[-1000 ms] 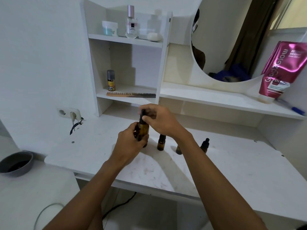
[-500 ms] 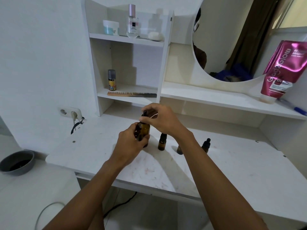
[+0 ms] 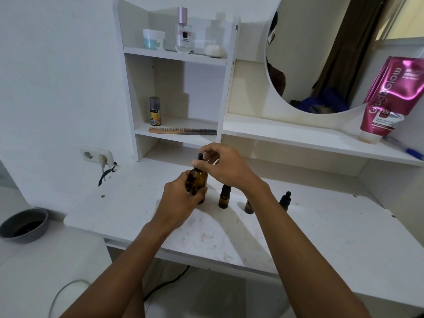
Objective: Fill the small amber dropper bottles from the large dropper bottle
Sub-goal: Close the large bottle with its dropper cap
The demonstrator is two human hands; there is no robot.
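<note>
— What do your hands have, seen from the head camera?

— My left hand [image 3: 181,200] is wrapped round the body of the large dropper bottle [image 3: 198,180], just left of the frame's middle. The bottle is upright, low over the white table [image 3: 321,226]; my fingers hide its base, so I can't tell if it's resting there. My right hand [image 3: 226,167] reaches over from the right and pinches the black dropper cap [image 3: 200,157] between thumb and fingertips.

— Is the cap off?

— It sits on the neck. I can't tell whether it's loose.

— And the small ones?

— Three stand in a row on the table, right of the big bottle and apart from it. The first small bottle [image 3: 224,198] is just beside my left hand, black cap on. The second small bottle [image 3: 249,206] is half hidden behind my right wrist, so its top is out of sight. The third small bottle [image 3: 285,200] shows right of that forearm, with a black dropper top.

— Anything else around?

— A comb [image 3: 181,130] and a spray can [image 3: 155,111] are on the lower shelf above the middle. There's a round mirror [image 3: 309,53] at upper right and a pink tube [image 3: 390,99] leaning at the right edge. A grey bowl [image 3: 23,223] sits at the left edge.
</note>
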